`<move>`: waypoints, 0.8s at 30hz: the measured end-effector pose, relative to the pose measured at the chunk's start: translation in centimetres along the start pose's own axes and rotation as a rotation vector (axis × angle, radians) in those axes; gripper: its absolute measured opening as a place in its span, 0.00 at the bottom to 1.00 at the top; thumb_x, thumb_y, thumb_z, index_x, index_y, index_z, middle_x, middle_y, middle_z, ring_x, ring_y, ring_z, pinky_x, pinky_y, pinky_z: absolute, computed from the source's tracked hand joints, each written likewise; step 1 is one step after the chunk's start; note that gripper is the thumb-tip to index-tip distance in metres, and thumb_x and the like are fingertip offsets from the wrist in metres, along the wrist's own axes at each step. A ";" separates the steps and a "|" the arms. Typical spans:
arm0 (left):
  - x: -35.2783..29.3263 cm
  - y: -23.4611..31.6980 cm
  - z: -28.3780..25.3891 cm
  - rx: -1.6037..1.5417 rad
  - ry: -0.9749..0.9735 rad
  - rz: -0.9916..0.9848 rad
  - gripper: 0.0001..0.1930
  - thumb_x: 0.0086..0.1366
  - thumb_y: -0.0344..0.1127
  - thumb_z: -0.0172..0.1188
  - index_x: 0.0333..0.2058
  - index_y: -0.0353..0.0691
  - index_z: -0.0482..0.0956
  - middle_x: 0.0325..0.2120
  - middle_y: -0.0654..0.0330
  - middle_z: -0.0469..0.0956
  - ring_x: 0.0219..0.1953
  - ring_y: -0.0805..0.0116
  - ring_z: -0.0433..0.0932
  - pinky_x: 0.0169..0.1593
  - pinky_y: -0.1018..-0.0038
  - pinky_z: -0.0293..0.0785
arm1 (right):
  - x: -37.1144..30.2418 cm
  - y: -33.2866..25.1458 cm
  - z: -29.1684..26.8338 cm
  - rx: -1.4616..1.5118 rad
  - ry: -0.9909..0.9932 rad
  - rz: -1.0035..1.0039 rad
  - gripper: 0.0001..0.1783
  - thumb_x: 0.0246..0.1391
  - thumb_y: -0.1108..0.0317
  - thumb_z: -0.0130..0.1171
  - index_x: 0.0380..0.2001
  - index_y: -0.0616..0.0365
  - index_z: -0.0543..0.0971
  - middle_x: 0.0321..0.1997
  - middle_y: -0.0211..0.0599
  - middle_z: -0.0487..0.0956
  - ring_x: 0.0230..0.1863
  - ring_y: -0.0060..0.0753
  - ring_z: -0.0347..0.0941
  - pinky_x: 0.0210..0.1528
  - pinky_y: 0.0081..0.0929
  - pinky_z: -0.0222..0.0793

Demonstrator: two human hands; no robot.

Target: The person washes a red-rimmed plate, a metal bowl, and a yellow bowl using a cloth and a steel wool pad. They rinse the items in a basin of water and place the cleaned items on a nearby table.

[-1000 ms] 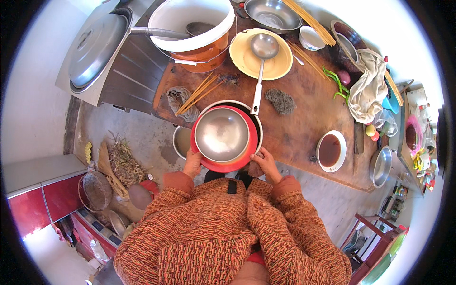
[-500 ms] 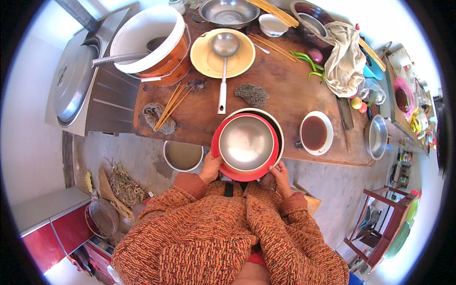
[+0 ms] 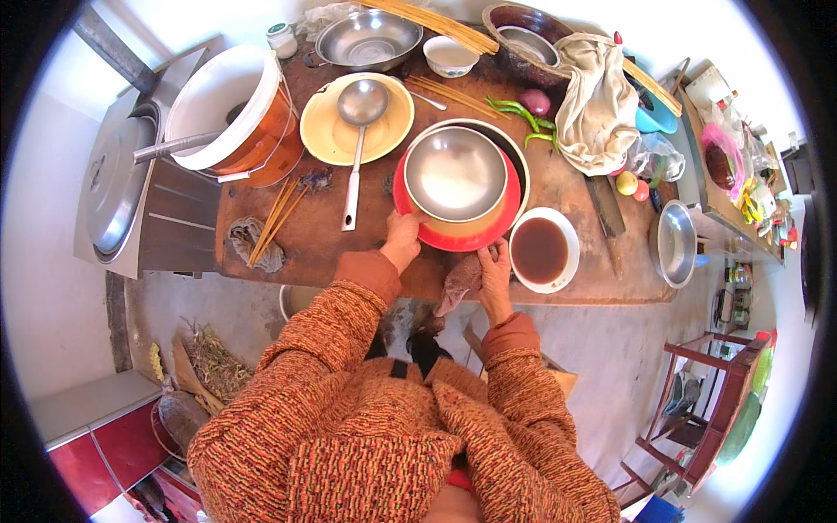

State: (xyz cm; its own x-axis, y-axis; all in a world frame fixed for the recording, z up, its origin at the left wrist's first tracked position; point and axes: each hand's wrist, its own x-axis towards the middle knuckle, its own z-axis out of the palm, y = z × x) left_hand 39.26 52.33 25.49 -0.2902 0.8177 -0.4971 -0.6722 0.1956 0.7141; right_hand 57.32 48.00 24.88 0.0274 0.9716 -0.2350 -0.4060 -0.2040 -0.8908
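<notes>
A stack of bowls is held over the wooden table: a steel bowl [image 3: 455, 173] on top, a red basin [image 3: 453, 237] below it, and a pale-rimmed larger basin [image 3: 518, 166] underneath. My left hand [image 3: 403, 241] grips the stack's near left edge. At its near right edge, my right hand [image 3: 495, 279] grips too, with a crumpled brown cloth [image 3: 460, 281] hanging beside the palm. A white bowl of dark brown liquid [image 3: 539, 251] stands right of my right hand. Left of the stack, a steel ladle [image 3: 363, 103] rests in a yellow basin [image 3: 318, 139].
A white-and-orange bucket [image 3: 261, 144] stands at the back left. Thin sticks [image 3: 277, 222] and a grey rag [image 3: 248, 240] lie near the left edge. Green chilies [image 3: 523, 113], a red onion [image 3: 534, 102], a beige cloth [image 3: 593, 105] and a steel bowl [image 3: 674, 244] are to the right.
Both hands have moved forward with the bowl stack, from the table's near edge to farther over it. The stack now covers most of the scouring pad. The view has shifted slightly.
</notes>
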 end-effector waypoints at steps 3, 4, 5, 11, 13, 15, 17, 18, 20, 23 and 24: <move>1.7 0.6 2.6 -0.041 0.039 -0.015 0.21 0.51 0.17 0.54 0.47 0.36 0.70 0.42 0.57 0.76 0.44 0.62 0.75 0.49 0.65 0.72 | 2.4 -0.3 0.4 0.062 -0.042 -0.040 0.15 0.56 0.69 0.54 0.46 0.61 0.69 0.48 0.30 0.71 0.50 0.23 0.65 0.54 0.22 0.59; 1.9 0.7 3.8 -0.044 0.042 0.007 0.22 0.51 0.16 0.53 0.47 0.36 0.70 0.42 0.57 0.75 0.44 0.62 0.75 0.49 0.66 0.72 | 3.1 -0.1 0.3 0.084 -0.040 -0.014 0.15 0.57 0.69 0.54 0.47 0.60 0.69 0.49 0.31 0.71 0.50 0.23 0.65 0.54 0.22 0.59; 2.4 0.5 4.5 -0.051 0.053 0.033 0.22 0.50 0.16 0.52 0.47 0.36 0.70 0.42 0.57 0.75 0.43 0.62 0.75 0.49 0.66 0.72 | 3.7 -0.1 0.5 0.105 -0.046 0.017 0.16 0.57 0.69 0.53 0.48 0.60 0.69 0.49 0.31 0.70 0.50 0.23 0.65 0.54 0.22 0.59; 7.5 -0.7 6.4 -0.028 0.140 0.114 0.25 0.44 0.13 0.52 0.44 0.35 0.72 0.39 0.58 0.76 0.39 0.63 0.76 0.44 0.67 0.73 | 6.2 -1.2 2.0 0.223 -0.007 0.140 0.24 0.57 0.74 0.50 0.58 0.56 0.62 0.54 0.36 0.67 0.51 0.30 0.66 0.52 0.27 0.64; 9.1 -1.3 6.6 -0.012 0.198 0.137 0.26 0.39 0.13 0.54 0.43 0.34 0.73 0.37 0.58 0.76 0.37 0.64 0.76 0.41 0.70 0.72 | 6.6 -2.8 3.2 0.271 0.010 0.254 0.27 0.56 0.75 0.49 0.59 0.51 0.59 0.55 0.38 0.66 0.51 0.33 0.67 0.49 0.30 0.68; 10.2 -1.6 7.3 -0.003 0.232 0.149 0.26 0.39 0.13 0.55 0.42 0.34 0.73 0.37 0.58 0.77 0.37 0.65 0.76 0.40 0.70 0.72 | 7.6 -2.1 3.0 0.295 -0.019 0.237 0.30 0.56 0.76 0.49 0.61 0.47 0.57 0.55 0.40 0.66 0.50 0.34 0.68 0.46 0.31 0.70; 11.2 -1.8 8.0 0.008 0.267 0.158 0.26 0.38 0.13 0.55 0.42 0.34 0.74 0.37 0.58 0.77 0.37 0.65 0.76 0.40 0.70 0.72 | 8.2 -1.7 3.1 0.303 -0.044 0.229 0.33 0.56 0.76 0.49 0.63 0.44 0.54 0.55 0.40 0.66 0.49 0.35 0.68 0.45 0.32 0.71; 11.7 -1.8 8.3 0.016 0.285 0.159 0.26 0.38 0.14 0.55 0.42 0.35 0.74 0.37 0.58 0.77 0.37 0.65 0.76 0.40 0.70 0.72 | 8.1 -1.6 3.2 0.298 -0.055 0.228 0.34 0.56 0.76 0.49 0.64 0.43 0.53 0.55 0.40 0.65 0.49 0.35 0.68 0.45 0.31 0.71; 12.4 -1.8 8.8 -0.004 0.307 0.141 0.26 0.38 0.14 0.56 0.42 0.36 0.74 0.36 0.58 0.77 0.36 0.65 0.76 0.40 0.70 0.73 | 7.5 -1.8 3.4 0.296 -0.085 0.228 0.38 0.55 0.77 0.50 0.66 0.40 0.50 0.56 0.40 0.64 0.49 0.34 0.68 0.46 0.31 0.71; 12.9 -1.6 9.2 -0.084 0.314 0.077 0.25 0.39 0.15 0.56 0.41 0.37 0.75 0.36 0.58 0.77 0.36 0.65 0.76 0.40 0.70 0.73 | 5.9 -2.2 3.4 0.274 -0.101 0.236 0.38 0.54 0.79 0.50 0.65 0.42 0.51 0.58 0.41 0.63 0.49 0.34 0.68 0.46 0.31 0.71; 13.0 -1.4 9.5 -0.023 0.338 0.056 0.27 0.41 0.15 0.56 0.45 0.39 0.72 0.38 0.58 0.76 0.36 0.63 0.76 0.39 0.67 0.74 | 5.4 -2.0 3.2 0.278 -0.111 0.236 0.37 0.54 0.79 0.49 0.65 0.43 0.52 0.58 0.42 0.63 0.49 0.35 0.68 0.47 0.31 0.71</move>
State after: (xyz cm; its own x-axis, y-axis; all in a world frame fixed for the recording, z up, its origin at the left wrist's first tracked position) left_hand 42.87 67.81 22.69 -0.5338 0.6001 -0.5957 -0.6629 0.1405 0.7354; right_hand 55.40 54.03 26.66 -0.1896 0.9120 -0.3636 -0.6220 -0.3981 -0.6743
